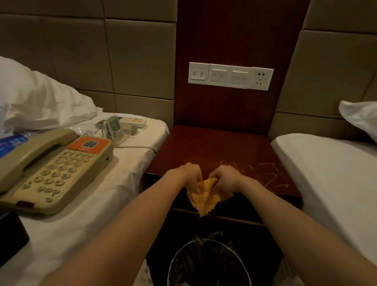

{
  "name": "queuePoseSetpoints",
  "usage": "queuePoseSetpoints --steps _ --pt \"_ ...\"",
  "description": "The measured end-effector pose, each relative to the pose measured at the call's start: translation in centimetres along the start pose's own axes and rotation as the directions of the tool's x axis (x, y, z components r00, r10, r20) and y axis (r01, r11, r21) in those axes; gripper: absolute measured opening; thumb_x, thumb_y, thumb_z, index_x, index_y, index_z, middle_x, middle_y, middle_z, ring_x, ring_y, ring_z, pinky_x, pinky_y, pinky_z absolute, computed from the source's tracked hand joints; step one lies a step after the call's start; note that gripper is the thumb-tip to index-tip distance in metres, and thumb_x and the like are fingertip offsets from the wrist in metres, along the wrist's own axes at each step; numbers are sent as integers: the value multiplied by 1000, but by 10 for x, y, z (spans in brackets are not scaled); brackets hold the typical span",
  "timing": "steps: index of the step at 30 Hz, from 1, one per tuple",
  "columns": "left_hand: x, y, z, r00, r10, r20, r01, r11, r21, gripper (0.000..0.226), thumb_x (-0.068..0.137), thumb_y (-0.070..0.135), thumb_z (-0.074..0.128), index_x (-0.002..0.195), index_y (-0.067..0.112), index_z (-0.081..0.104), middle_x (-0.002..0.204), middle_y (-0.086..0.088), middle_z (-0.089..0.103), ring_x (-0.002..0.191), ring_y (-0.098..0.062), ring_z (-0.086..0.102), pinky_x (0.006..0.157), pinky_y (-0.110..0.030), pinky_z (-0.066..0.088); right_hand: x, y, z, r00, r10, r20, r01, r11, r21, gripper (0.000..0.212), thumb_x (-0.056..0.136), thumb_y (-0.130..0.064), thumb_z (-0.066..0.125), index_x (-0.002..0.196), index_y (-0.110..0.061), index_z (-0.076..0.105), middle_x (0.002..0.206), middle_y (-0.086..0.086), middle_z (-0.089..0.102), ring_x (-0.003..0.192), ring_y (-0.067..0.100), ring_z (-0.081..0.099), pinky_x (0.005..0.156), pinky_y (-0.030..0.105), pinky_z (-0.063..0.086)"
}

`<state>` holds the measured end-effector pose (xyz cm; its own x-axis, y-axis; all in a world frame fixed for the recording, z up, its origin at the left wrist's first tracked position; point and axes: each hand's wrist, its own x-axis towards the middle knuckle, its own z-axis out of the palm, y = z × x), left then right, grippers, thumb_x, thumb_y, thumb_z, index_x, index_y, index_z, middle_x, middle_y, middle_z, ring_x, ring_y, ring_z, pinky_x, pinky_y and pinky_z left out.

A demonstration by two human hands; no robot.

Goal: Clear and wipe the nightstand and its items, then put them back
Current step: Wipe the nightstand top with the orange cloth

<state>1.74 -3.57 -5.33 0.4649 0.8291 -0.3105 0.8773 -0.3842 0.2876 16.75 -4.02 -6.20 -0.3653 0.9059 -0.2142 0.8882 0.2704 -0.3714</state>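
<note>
1. The orange cloth (204, 197) is hanging over the front edge of the nightstand (215, 148).
2. The left hand (190, 174) and the right hand (227, 177) are both gripping it with curled fingers.
3. The telephone (52, 169) is lying on the left bed (71, 224).

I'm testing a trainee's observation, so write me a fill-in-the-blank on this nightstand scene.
The left hand and right hand both grip an orange ____.
The telephone lies on the bed to the person's ____.
The socket sits at the ____ end of the switch panel.
Missing: cloth, left, right.
</note>
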Motion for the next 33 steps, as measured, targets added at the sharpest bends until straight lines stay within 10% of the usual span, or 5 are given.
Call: queuePoseSetpoints --steps 6,19,33 --pt "6 -2 -20 995 13 99 -24 994 111 14 88 18 64 100 13 65 86 -6 57 78 -19 52 64 -29 42 -3 -8 -12 996 -62 69 64 998 -25 9 85 -16 66 93 -13 66 85 -4 58 79 11 53 65 20 44" --pt "70 -19 -66 879 -29 -475 105 986 133 20 90 5 53 107 6 64 106 -13 62 96 -28 61 76 -32 48 66 14 -56 908 -75 -412 -7 981 -194 28 91 -11 51 116 -19 61 111 1 46 107 20 45 89 34 44" --pt "164 -55 -58 840 -212 -500 257 966 22 25 91 -3 42 104 2 63 111 -16 59 105 -33 57 82 -33 48 179 47 -48 951 -13 -310 -46 982 -184 31 88 0 47 113 -12 63 118 10 56 107 29 55 86 37 49"
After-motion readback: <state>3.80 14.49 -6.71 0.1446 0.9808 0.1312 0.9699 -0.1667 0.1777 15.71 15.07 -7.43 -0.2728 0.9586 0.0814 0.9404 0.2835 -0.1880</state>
